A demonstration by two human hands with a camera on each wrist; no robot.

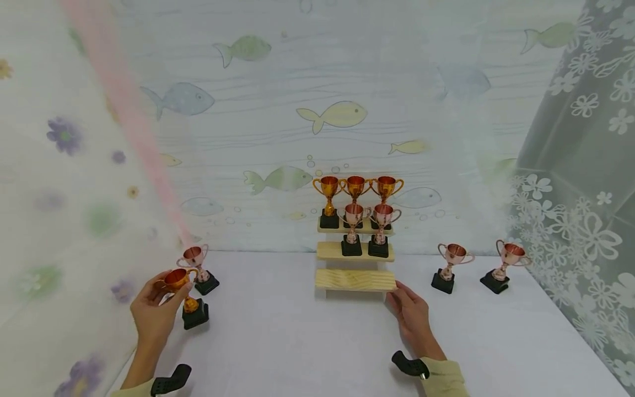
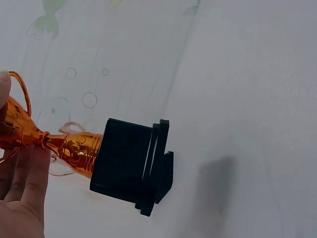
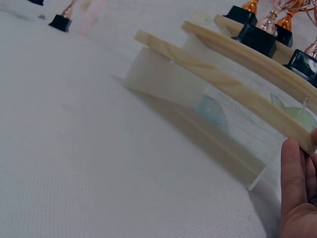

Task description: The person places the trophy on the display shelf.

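My left hand [image 1: 157, 309] grips a gold trophy cup [image 1: 184, 295] by its bowl at the table's left; in the left wrist view the gold trophy cup [image 2: 74, 148] shows its black base just over the white cloth. A rose trophy [image 1: 198, 267] stands right behind it. My right hand [image 1: 410, 311] rests flat with straight fingers against the right end of the lowest wooden step [image 1: 355, 279] of a three-tier stand; the fingers [image 3: 297, 183] touch the lowest wooden step [image 3: 223, 84]. The upper steps carry several gold and rose trophies [image 1: 356, 212].
Two rose trophies [image 1: 450, 266] [image 1: 505, 264] stand at the right of the white table [image 1: 297, 342]. A fish-print backdrop [image 1: 322, 116] closes the back, flowered curtains [image 1: 575, 193] hang on both sides.
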